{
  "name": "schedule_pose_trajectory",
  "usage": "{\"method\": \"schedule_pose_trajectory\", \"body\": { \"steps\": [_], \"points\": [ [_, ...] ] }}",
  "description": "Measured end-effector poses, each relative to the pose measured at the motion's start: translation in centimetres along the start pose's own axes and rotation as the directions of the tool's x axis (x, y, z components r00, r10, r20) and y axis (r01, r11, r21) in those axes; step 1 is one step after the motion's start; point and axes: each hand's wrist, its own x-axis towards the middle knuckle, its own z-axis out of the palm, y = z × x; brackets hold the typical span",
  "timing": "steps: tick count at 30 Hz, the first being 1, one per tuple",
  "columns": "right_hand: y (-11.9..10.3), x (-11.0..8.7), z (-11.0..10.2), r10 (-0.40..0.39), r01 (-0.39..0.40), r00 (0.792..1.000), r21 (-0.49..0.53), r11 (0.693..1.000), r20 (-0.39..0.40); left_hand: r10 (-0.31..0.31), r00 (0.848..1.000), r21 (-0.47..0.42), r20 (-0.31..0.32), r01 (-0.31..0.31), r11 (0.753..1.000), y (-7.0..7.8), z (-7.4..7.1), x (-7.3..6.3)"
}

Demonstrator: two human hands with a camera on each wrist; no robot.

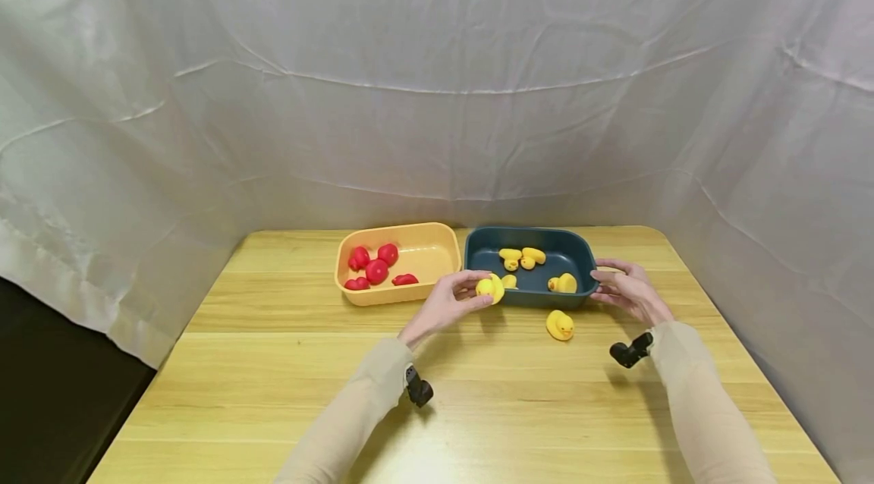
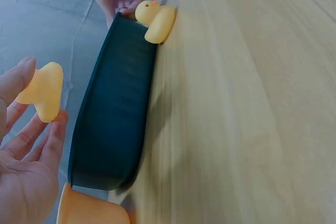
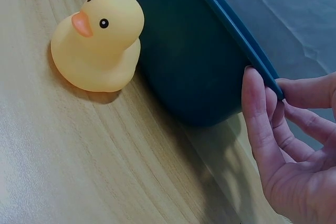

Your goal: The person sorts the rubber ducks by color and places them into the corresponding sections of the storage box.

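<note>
My left hand (image 1: 444,306) pinches a yellow rubber duck (image 1: 489,287) between thumb and fingertips, raised in front of the left part of a dark blue bin (image 1: 508,234). In the left wrist view the held duck (image 2: 48,92) is apart from the bin wall. At the bin's right end, my right hand (image 1: 631,293) grips the rim, thumb on one side and fingers on the other in the right wrist view. Several yellow ducks (image 1: 532,256) lie inside the bin, some tipped over. Another duck (image 3: 100,43) sits upright on the table, close to the bin's front wall.
Left of the blue bin stands a light orange bin (image 1: 437,241) holding several red toys (image 1: 376,271). Both bins are near the back edge of the wooden table (image 1: 519,408). A pale curtain (image 1: 437,127) hangs behind and along the sides.
</note>
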Motion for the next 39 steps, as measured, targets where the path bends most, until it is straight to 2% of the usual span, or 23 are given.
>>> {"method": "schedule_pose_trajectory", "body": {
  "steps": [12,17,32,39],
  "points": [
    [0.0,0.1,0.0,-0.01,0.01,1.0,0.007,1.0,0.006,0.005,0.998,-0.04,-0.059,-0.008,0.999,0.4,-0.3,1.2],
    [0.1,0.1,0.0,-0.013,0.013,1.0,0.008,1.0,0.003,-0.021,0.997,-0.052,-0.072,0.017,0.999,0.7,-0.3,1.8],
    [0.1,0.0,0.0,-0.011,0.011,1.0,-0.009,1.0,-0.003,-0.035,0.992,0.048,-0.118,0.041,0.998,0.4,-0.6,3.5],
    [0.1,0.0,0.0,-0.009,0.009,1.0,-0.01,1.0,-0.005,-0.025,0.991,0.058,-0.131,0.033,0.998,0.3,-0.6,4.4]
  ]
}}
